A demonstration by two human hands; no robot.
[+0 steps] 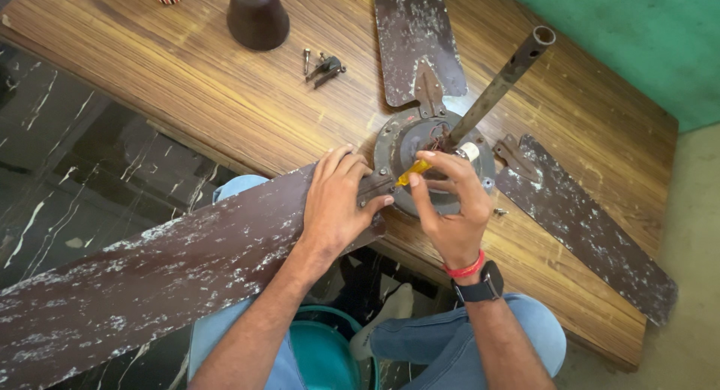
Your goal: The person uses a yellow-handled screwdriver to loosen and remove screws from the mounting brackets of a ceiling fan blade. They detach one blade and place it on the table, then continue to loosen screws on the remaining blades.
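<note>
An old brown ceiling fan lies on a wooden table (210, 97), its round motor housing (405, 146) near the front edge with a metal downrod (502, 79) sticking up and away. My left hand (337, 202) presses flat on the root of the near blade (150, 277), by its metal bracket. My right hand (450, 206) grips a yellow-handled screwdriver (414, 171), tip pointing at the bracket where it meets the housing. A red band and dark watch sit on that wrist.
Two more worn blades reach out, one to the far side (416, 41) and one to the right (592, 232). Loose screws and small parts (324, 66) lie near a dark brown canopy cup (257, 16). A teal bucket (322, 352) stands between my knees.
</note>
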